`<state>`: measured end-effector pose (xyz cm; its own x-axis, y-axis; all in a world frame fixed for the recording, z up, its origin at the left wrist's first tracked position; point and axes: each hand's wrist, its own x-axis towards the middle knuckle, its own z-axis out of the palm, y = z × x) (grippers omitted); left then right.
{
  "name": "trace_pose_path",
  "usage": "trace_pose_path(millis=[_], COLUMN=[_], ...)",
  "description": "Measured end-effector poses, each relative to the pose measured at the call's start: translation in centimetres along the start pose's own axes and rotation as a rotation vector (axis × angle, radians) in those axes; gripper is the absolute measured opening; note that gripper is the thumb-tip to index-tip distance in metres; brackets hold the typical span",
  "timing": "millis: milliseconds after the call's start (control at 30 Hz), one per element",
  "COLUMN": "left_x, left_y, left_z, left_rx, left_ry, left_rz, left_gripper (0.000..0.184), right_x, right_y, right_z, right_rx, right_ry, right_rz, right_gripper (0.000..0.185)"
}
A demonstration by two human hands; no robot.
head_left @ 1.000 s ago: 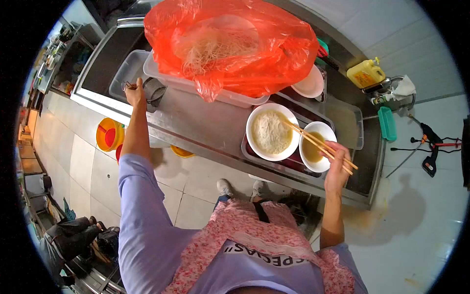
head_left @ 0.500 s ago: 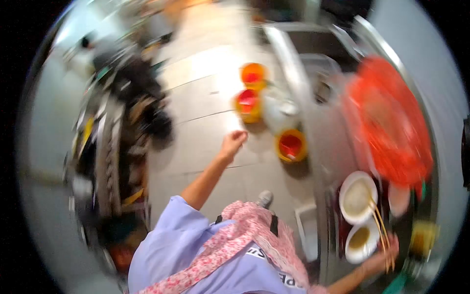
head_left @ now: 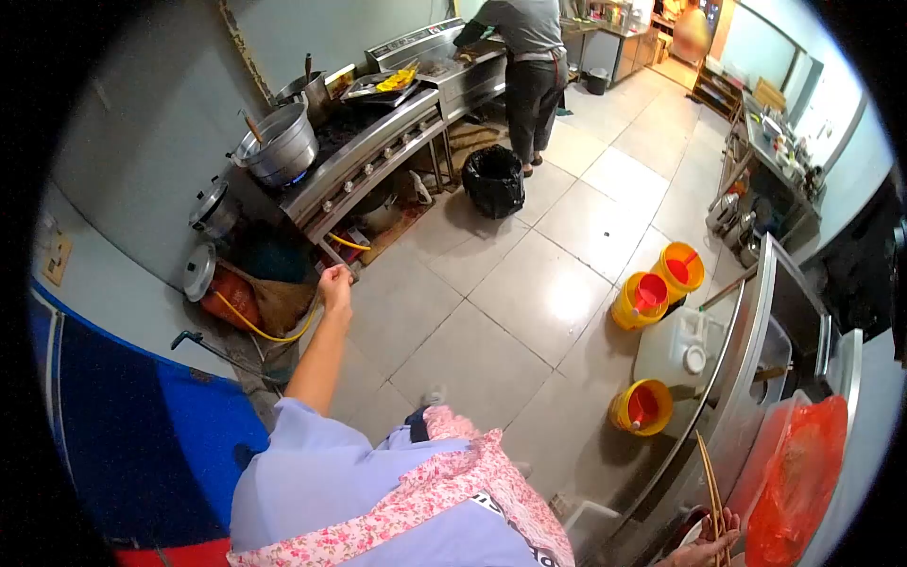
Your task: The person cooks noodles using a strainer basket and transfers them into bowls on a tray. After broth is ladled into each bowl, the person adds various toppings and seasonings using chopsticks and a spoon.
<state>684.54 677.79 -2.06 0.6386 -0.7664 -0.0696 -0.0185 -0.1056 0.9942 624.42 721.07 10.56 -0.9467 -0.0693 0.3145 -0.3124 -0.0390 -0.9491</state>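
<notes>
My left hand [head_left: 335,286] is raised over the floor in front of the stove, its fingers closed; what they hold, if anything, is too small to make out. At the bottom right, my right hand [head_left: 713,545] grips a pair of wooden chopsticks [head_left: 709,477] that point upward. Just left of that hand, part of a white bowl [head_left: 693,531] shows at the counter's edge. An orange-red plastic bag [head_left: 803,472] lies beyond it in a clear plastic box.
A stove [head_left: 368,156] carries a large pot [head_left: 280,146]. A person [head_left: 531,57] stands beyond a black-lined bin [head_left: 493,180]. Yellow buckets [head_left: 642,406] and a white jug [head_left: 682,348] sit on the floor beside the steel counter [head_left: 756,302].
The view has swung left from the counter toward the stove and the room. My left hand has left the counter's container; my right hand keeps hold of the chopsticks.
</notes>
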Motion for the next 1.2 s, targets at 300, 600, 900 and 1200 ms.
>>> trace_pose_path(millis=[300,600,900,1200], left_x=[23.3,45.6,64.8,82.7], left_y=[0.4,13.2,21.5,21.9], left_z=[-8.1,-12.7,-11.1,-10.0], left_rx=[-0.095,0.008,0.158,0.289], left_ry=[-0.090,0.101,0.069,0.088], left_rz=[0.041,0.216,0.173,0.005], left_gripper=[0.017,0.017,0.023,0.083], right_x=[-16.0,-26.3,-28.5,-36.6], right_y=[-2.6,-5.9,1.3,-0.7], right_z=[17.7,37.4,55.9,79.7], right_rx=[-0.136,-0.218,-0.005,0.188], right_ry=[-0.110,-0.602,-0.587,-0.756], right_rz=[0.169,-0.061,0.181,0.444], right_gripper=[0.039,0.040,0.039,0.034])
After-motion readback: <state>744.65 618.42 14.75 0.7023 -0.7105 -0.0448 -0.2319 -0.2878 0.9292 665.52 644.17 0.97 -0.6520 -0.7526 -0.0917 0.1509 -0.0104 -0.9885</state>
